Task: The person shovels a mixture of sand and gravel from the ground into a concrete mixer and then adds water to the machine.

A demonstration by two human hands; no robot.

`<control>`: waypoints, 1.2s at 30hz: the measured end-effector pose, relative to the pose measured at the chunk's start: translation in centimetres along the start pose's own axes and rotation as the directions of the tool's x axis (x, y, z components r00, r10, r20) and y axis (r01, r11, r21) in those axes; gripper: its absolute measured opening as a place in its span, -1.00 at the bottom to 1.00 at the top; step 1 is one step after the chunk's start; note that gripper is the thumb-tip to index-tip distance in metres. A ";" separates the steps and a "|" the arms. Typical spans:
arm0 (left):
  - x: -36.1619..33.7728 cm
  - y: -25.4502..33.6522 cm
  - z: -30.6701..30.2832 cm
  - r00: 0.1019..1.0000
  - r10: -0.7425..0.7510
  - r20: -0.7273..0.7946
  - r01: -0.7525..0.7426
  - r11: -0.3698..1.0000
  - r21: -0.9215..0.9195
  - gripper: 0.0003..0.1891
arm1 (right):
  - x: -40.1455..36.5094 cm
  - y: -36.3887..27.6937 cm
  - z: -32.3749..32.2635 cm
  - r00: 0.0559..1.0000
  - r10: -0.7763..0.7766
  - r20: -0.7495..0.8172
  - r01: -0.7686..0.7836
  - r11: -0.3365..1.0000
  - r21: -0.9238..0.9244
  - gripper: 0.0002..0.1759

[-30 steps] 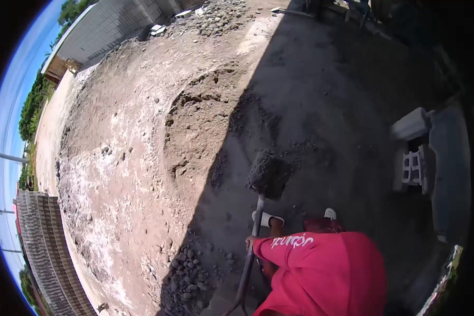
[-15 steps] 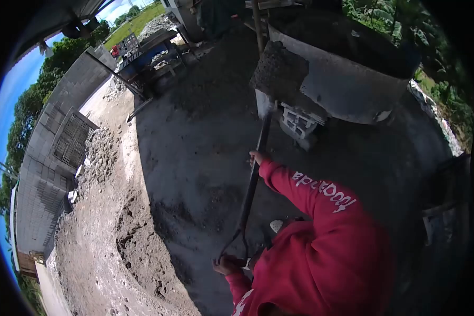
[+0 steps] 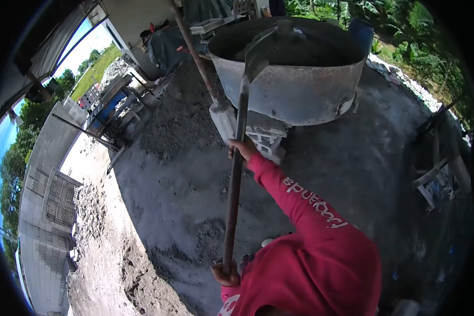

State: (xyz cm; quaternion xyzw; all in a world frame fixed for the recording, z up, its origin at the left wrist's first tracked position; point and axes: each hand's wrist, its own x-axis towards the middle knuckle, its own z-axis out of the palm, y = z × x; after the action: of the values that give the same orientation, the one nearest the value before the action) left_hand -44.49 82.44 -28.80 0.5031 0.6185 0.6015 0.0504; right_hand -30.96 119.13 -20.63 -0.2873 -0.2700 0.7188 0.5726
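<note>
A long-handled shovel (image 3: 234, 195) runs up the middle of the view, its blade tilted over the rim of a large round metal drum (image 3: 295, 95). My right hand (image 3: 242, 148) is wrapped round the shaft about midway. Lower down, my left hand (image 3: 225, 274) is closed on the handle's rear end; the handle grip is mostly hidden by it. Dark material lies inside the drum. No clear load shows on the blade, which is seen nearly edge-on.
Hollow concrete blocks (image 3: 266, 142) sit under the drum. A pole (image 3: 195, 58) with a pale base stands left of it, by a heap of dark sand (image 3: 176, 116). A block wall (image 3: 45, 210) and rubble lie left; a wooden stand (image 3: 432, 176) is at right.
The shovel blade, heaped with dark mix beside the drum earlier, has risen over the rim and tipped; the heap no longer shows on it. Both hands keep hold. The view has shifted.
</note>
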 end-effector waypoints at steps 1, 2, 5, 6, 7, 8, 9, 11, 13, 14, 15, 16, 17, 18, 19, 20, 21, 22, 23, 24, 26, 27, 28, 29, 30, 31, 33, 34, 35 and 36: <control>-2.4 -1.5 -2.6 0.999 -0.008 -0.045 0.012 0.997 0.081 -0.69 | -0.5 1.1 0.1 1.000 -0.016 0.014 0.015 0.998 0.067 -0.77; -5.2 -2.9 -5.1 0.990 -0.036 -0.139 0.052 0.992 0.113 -0.71 | -0.3 2.3 0.1 0.995 0.090 -0.040 -0.079 0.972 0.220 -0.77; -10.0 -2.8 -9.6 0.819 -0.340 -0.462 0.373 0.928 -0.021 -0.80 | -1.4 10.4 -2.2 0.909 0.392 -0.140 -0.374 0.917 0.141 -0.79; -11.3 -2.4 -11.3 0.717 -0.487 -0.498 0.495 0.859 -0.128 -0.82 | -2.4 14.4 -3.0 0.862 0.478 -0.169 -0.468 0.878 0.098 -0.79; -13.4 -1.7 -13.4 0.616 -0.667 -0.420 0.628 0.737 -0.250 -0.81 | -3.8 17.7 -3.5 0.805 0.554 -0.212 -0.553 0.831 0.070 -0.78; -10.9 3.3 -13.2 0.466 -0.776 -0.426 0.594 0.631 -0.500 -0.79 | -5.2 21.4 -4.7 0.768 0.603 -0.216 -0.620 0.785 -0.012 -0.77; -11.3 5.2 -14.8 0.398 -0.810 -0.431 0.683 0.576 -0.450 -0.71 | -6.6 24.9 -5.8 0.718 0.661 -0.219 -0.677 0.736 0.001 -0.75; -13.2 8.3 -17.7 0.265 -0.889 -0.374 0.671 0.448 -0.590 -0.66 | -9.9 30.4 -7.2 0.606 0.782 -0.148 -0.795 0.589 -0.146 -0.78; -14.2 12.6 -19.8 0.198 -0.883 -0.426 0.624 0.449 -0.640 -0.67 | -13.6 34.3 -5.7 0.479 0.872 -0.103 -0.834 0.416 -0.363 -0.80; -14.8 14.2 -20.3 0.166 -0.881 -0.443 0.577 0.451 -0.681 -0.67 | -15.4 36.0 -5.2 0.357 0.929 -0.102 -0.846 0.275 -0.458 -0.82; -15.8 15.7 -20.6 0.090 -0.869 -0.487 0.526 0.457 -0.717 -0.67 | -17.2 37.5 -4.6 0.243 0.962 -0.125 -0.836 0.143 -0.531 -0.83; -16.6 16.8 -21.1 0.075 -0.862 -0.502 0.457 0.477 -0.750 -0.67 | -19.3 39.0 -3.5 0.203 0.969 -0.143 -0.808 0.083 -0.583 -0.83; -17.3 17.7 -21.4 0.074 -0.857 -0.510 0.397 0.495 -0.773 -0.66 | -21.7 40.8 -2.1 0.113 0.974 -0.198 -0.772 -0.039 -0.634 -0.84; -17.8 18.5 -21.5 0.032 -0.854 -0.519 0.371 0.492 -0.788 -0.66 | -24.1 42.7 -0.8 0.035 0.966 -0.257 -0.728 -0.152 -0.668 -0.85; -18.1 19.0 -21.6 -0.013 -0.848 -0.530 0.283 0.505 -0.815 -0.65 | -26.4 45.0 0.4 -0.023 0.949 -0.314 -0.685 -0.244 -0.687 -0.85; -18.3 19.1 -21.9 -0.052 -0.842 -0.537 0.197 0.519 -0.832 -0.63 | -28.7 47.5 1.5 -0.074 0.926 -0.370 -0.640 -0.329 -0.695 -0.86; -18.6 18.7 -22.4 -0.075 -0.841 -0.536 0.181 0.518 -0.836 -0.63 | -31.4 49.7 3.0 -0.104 0.918 -0.383 -0.551 -0.374 -0.746 -0.85; -18.8 18.1 -22.9 -0.090 -0.831 -0.549 0.005 0.550 -0.835 -0.60 | -34.5 51.8 4.6 -0.135 0.909 -0.395 -0.458 -0.411 -0.788 -0.85; -19.1 17.0 -23.8 -0.103 -0.820 -0.563 -0.172 0.572 -0.802 -0.58 | -38.0 54.3 6.2 -0.137 0.909 -0.394 -0.418 -0.414 -0.809 -0.85; -19.4 15.8 -24.8 -0.117 -0.819 -0.562 -0.187 0.574 -0.797 -0.58 | -41.4 56.4 7.5 -0.137 0.909 -0.394 -0.379 -0.416 -0.827 -0.85; -19.8 12.5 -28.8 -0.250 -0.761 -0.599 -0.243 0.648 -0.722 -0.60 | -48.3 60.0 11.7 -0.067 0.917 -0.393 -0.251 -0.397 -0.883 -0.86; -19.8 10.6 -31.5 -0.257 -0.755 -0.603 -0.260 0.655 -0.710 -0.60 | -51.5 62.5 14.1 -0.066 0.918 -0.392 -0.230 -0.396 -0.889 -0.86; -19.7 9.2 -33.1 -0.337 -0.751 -0.568 -0.364 0.660 -0.657 -0.63 | -53.9 64.1 15.0 -0.073 0.904 -0.420 -0.181 -0.427 -0.886 -0.86; -19.5 7.9 -34.9 -0.408 -0.746 -0.526 -0.455 0.666 -0.591 -0.66 | -56.1 65.7 16.3 -0.082 0.892 -0.445 -0.136 -0.452 -0.881 -0.85; -19.2 6.2 -37.2 -0.415 -0.746 -0.521 -0.468 0.666 -0.581 -0.66 | -58.0 68.4 17.6 -0.076 0.890 -0.450 -0.119 -0.456 -0.882 -0.85; -18.9 4.6 -39.7 -0.460 -0.726 -0.512 -0.500 0.688 -0.526 -0.68 | -59.5 71.3 18.1 -0.074 0.917 -0.392 -0.041 -0.395 -0.918 -0.83; -18.1 1.2 -44.1 -0.503 -0.705 -0.501 -0.540 0.708 -0.455 -0.71 | -61.6 72.7 20.2 -0.068 0.934 -0.350 0.024 -0.349 -0.937 -0.81; -17.8 -1.3 -46.6 -0.496 -0.699 -0.515 -0.555 0.711 -0.431 -0.70 | -62.6 71.9 23.3 -0.152 0.934 -0.323 0.032 -0.322 -0.946 -0.80; -17.8 -4.7 -49.1 -0.516 -0.686 -0.512 -0.545 0.725 -0.422 -0.69 | -63.4 70.9 26.3 -0.232 0.928 -0.291 0.038 -0.291 -0.956 -0.78; -17.8 -8.6 -51.5 -0.536 -0.673 -0.509 -0.539 0.737 -0.408 -0.67 | -63.6 70.5 28.6 -0.222 0.931 -0.290 0.038 -0.289 -0.956 -0.78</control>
State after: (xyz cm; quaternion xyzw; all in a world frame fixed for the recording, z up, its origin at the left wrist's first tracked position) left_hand -75.04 36.54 -31.28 -0.4365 0.0911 0.8483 -0.2857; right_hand -87.35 41.19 -44.89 -0.2210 -0.5572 0.6129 -0.5148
